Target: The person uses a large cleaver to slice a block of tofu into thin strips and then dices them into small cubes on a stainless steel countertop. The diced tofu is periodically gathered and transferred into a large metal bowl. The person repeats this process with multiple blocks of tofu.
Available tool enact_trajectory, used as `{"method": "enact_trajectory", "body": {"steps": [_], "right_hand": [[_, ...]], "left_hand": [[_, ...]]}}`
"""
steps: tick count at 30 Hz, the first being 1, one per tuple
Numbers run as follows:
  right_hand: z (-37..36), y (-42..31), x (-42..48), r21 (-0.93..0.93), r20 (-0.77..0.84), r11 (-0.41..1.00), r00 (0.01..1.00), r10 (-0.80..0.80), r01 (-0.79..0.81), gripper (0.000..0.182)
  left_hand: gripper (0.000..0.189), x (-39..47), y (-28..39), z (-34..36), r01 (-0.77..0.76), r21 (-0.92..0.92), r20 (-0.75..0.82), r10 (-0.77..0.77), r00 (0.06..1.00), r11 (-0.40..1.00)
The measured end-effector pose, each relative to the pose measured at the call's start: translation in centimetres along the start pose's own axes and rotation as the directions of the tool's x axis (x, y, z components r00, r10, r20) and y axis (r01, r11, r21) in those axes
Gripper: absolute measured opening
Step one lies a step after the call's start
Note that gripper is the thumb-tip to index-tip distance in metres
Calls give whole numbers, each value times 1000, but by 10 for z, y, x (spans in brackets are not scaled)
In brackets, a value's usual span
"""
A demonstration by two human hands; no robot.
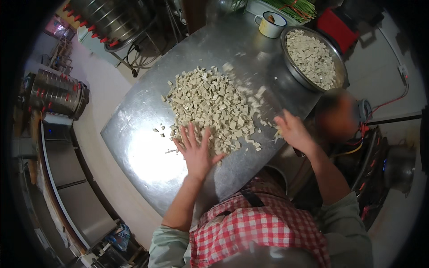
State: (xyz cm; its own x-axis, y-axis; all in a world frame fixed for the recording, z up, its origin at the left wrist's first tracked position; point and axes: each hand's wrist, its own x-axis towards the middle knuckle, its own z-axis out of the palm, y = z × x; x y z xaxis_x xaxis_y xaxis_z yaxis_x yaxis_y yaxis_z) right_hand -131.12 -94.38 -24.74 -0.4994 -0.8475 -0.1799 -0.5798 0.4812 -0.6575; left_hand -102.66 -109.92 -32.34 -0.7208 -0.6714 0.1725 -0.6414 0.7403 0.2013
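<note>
A broad heap of pale diced cubes (211, 100), which look like firm tofu, lies on the steel table (140, 110). My left hand (196, 152) presses palm down on the heap's near edge, fingers spread. In my right hand (295, 132) is a knife, its wide blade (269, 100) blurred and lying along the heap's right side. Bits of the cubes lie on and around that blade. The end of a dark handle (298, 152) shows below my right fist.
A steel bowl (286, 62) of similar cubes stands at the table's far right. Beside it are a white enamel mug (273, 28) and a tray of green stalks (291, 8). A red appliance (336, 28) stands behind. Stacked steel drums (110, 20) stand off the far left edge.
</note>
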Motion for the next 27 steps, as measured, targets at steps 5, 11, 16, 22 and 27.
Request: {"method": "enact_trajectory", "body": {"steps": [5,11,16,22,27], "right_hand": [[-8,50,4,502,209,706,863,461,-499,21],[94,10,-8,543,442,685,859,259,-486,27],[118,-29,-1,633,477,644,872,113,-430,23],[86,-52,-2,722,497,522,865,65,-454,19],[38,-50,6,824,427,385,902,60,-416,11]], "left_hand": [[122,53,-27,5,165,-125,24,-163,986,978],[116,91,0,4,102,-243,5,-104,995,965],[87,107,12,3,91,-351,-103,-135,985,932],[71,128,26,-19,-48,-412,-273,-73,959,910],[70,182,72,-61,-154,-322,-259,70,963,934]]}}
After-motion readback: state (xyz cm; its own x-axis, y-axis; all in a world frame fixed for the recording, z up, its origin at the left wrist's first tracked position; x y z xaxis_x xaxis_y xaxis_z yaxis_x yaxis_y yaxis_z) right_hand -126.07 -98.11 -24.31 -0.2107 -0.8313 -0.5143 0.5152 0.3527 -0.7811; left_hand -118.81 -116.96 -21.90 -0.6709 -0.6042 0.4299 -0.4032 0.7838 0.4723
